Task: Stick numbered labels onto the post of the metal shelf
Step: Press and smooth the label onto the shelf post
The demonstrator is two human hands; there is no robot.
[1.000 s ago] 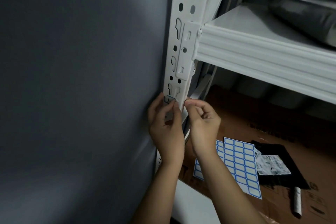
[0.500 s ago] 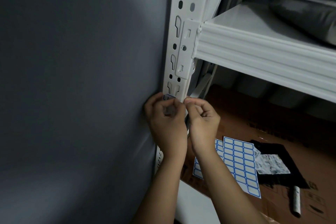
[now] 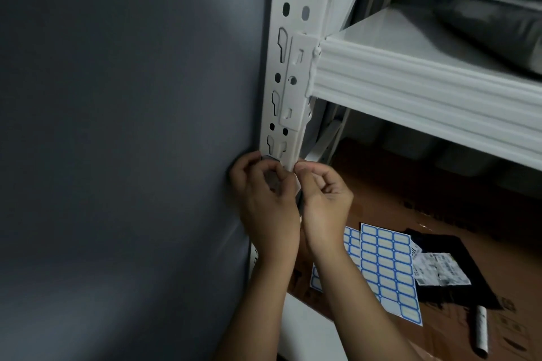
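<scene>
Mostly hidden: label [image 3: 269, 158], blue-edged, on white post [image 3: 296, 67].

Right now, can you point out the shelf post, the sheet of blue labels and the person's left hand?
shelf post [image 3: 289, 73], head view: its white slotted front face.
sheet of blue labels [image 3: 387, 269], head view: middle of the top sheet.
left hand [image 3: 268, 199], head view: back of the hand.
</scene>
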